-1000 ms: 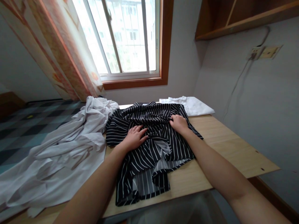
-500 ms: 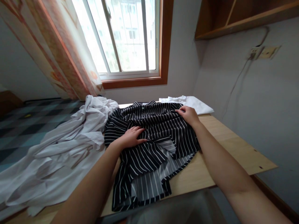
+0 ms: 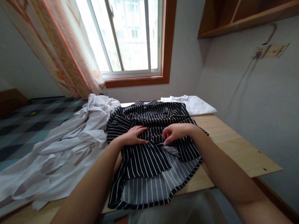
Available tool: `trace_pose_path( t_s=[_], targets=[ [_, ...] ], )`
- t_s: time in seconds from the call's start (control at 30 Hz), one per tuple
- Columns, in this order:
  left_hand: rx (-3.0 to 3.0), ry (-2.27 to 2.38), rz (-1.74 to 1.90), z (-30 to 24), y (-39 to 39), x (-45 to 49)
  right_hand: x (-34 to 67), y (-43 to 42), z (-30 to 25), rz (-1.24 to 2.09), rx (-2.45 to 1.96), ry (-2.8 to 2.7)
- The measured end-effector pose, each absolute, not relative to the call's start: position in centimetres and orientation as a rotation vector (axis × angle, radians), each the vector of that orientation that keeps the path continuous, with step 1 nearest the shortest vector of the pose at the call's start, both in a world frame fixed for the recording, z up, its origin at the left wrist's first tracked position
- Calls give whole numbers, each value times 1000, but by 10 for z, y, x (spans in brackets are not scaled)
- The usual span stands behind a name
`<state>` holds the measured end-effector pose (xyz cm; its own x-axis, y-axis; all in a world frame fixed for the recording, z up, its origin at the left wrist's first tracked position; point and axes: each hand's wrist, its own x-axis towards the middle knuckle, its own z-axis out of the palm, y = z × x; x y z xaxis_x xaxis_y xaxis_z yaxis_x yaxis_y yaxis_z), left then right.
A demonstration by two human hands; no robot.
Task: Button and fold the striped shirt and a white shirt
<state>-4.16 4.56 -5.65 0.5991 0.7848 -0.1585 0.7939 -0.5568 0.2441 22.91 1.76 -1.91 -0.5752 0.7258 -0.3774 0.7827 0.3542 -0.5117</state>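
A black shirt with white stripes (image 3: 147, 161) lies front up on the wooden board, its collar toward the window. The lower front edges part and show the paler inside of the back panel. My left hand (image 3: 135, 136) rests on the shirt's middle, left of the front opening, with fingers spread. Just right of that opening, my right hand (image 3: 177, 132) is closed, thumb and curled fingers pinching the shirt's front edge. Its palm side is hidden.
Crumpled white cloth (image 3: 77, 146) covers the left side, beside a checked bedspread (image 3: 25, 130). A folded white garment (image 3: 198, 105) lies at the board's (image 3: 238, 146) back right. Beyond stand the window (image 3: 130, 37) and curtain (image 3: 63, 46); a shelf (image 3: 233, 28) hangs at upper right.
My right hand has moved from the shirt's upper right down to the front opening. The right sleeve now lies farther out, and the lower hem is spread wider. My left hand stays nearly in place.
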Motion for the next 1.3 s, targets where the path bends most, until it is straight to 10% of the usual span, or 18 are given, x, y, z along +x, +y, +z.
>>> trace_pose_path(
  t_s=[0.47, 0.87, 1.13, 1.3],
  targets=[
    [2493, 1253, -301, -46, 38, -43, 200, -3, -18, -855, 1277, 2305],
    [2569, 1196, -82, -35, 30, -36, 201, -4, -14, -1786, 685, 2035],
    [2821, 1471, 309, -62, 30, -11, 213, 27, -37, -400, 1837, 2781],
    [2792, 1467, 238, -86, 32, -5, 215, 33, -57, -425, 1683, 2629]
  ],
)
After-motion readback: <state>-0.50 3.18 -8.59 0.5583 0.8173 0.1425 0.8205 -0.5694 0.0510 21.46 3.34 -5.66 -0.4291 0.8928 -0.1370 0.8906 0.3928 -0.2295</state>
